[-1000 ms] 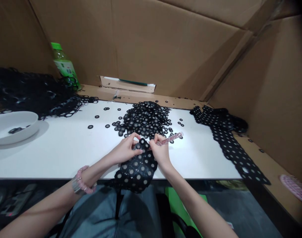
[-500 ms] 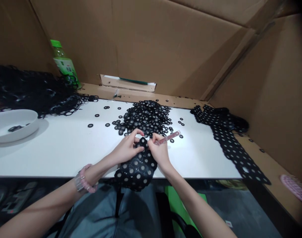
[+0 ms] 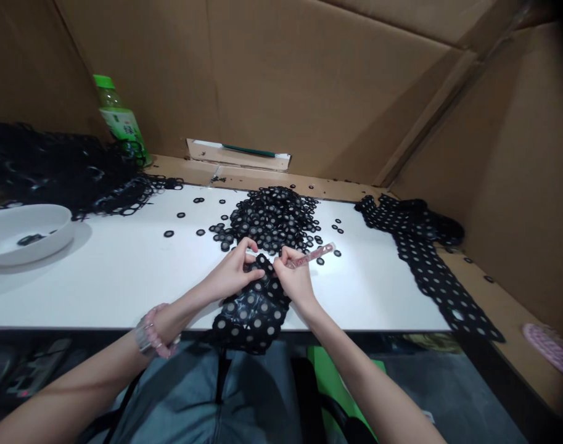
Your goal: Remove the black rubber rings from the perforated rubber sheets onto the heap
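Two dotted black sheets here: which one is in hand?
The middle sheet, held by the left hand on the near side of the disc pile. The other sheet lies off to the right, untouched.

A heap of discs (image 3: 272,219) lies on the table (image 3: 364,296) mid-frame, behind a sheet (image 3: 251,317) overhanging the near edge at lower centre, with a bowl (image 3: 50,248) at far left before a tangle of strands (image 3: 63,172), a bottle (image 3: 124,126) behind that tangle at upper left, and a band (image 3: 441,280) slanting down the right side.

"绿" on green bottle (image 3: 123,126)
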A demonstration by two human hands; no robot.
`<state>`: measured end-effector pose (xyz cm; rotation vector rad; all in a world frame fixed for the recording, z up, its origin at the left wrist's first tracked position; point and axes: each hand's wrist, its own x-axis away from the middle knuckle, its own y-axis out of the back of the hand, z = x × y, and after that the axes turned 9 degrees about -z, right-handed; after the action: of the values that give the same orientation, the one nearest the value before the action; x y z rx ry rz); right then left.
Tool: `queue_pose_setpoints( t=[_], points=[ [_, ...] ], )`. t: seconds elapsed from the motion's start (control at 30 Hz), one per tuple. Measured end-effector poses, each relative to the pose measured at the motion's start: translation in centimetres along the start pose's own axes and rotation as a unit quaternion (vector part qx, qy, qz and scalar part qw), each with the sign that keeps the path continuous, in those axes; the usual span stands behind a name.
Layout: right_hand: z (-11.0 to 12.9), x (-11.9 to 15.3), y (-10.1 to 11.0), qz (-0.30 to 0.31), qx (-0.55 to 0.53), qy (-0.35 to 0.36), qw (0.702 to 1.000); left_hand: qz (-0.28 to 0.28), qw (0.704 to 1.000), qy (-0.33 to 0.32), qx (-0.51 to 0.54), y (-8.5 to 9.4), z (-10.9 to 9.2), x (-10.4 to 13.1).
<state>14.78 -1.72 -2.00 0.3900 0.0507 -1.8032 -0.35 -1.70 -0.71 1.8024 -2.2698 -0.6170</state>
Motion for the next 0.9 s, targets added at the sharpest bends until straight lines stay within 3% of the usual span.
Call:
queue_pose_setpoints(
  t=[0.13,0.27,0.57,0.77,0.9],
  points=[
    [0.03,-0.10,0.11,-0.036,-0.066,-0.055,0.996,0.006,0.999,-0.008,-0.043,0.32,0.25,0.06],
    [0.12,0.15,-0.01,-0.034,-0.020,-0.015,0.999,0.006,1.000,-0.001,-0.027,0.24,0.55,-0.02],
    [0.09,0.10,-0.24,-0.015,0.011,-0.003,1.000,0.009,1.000,0.006,-0.014,0.22,0.25,0.07],
    [0.20,0.52,-0.45,0.012,0.054,0.059,0.997,0.008,0.997,0.026,0.070,-0.23,0.59,-0.34],
    [0.28,0.71,-0.49,0.023,0.066,0.065,0.995,0.008,0.992,0.041,0.119,-0.42,0.72,-0.63]
  ],
)
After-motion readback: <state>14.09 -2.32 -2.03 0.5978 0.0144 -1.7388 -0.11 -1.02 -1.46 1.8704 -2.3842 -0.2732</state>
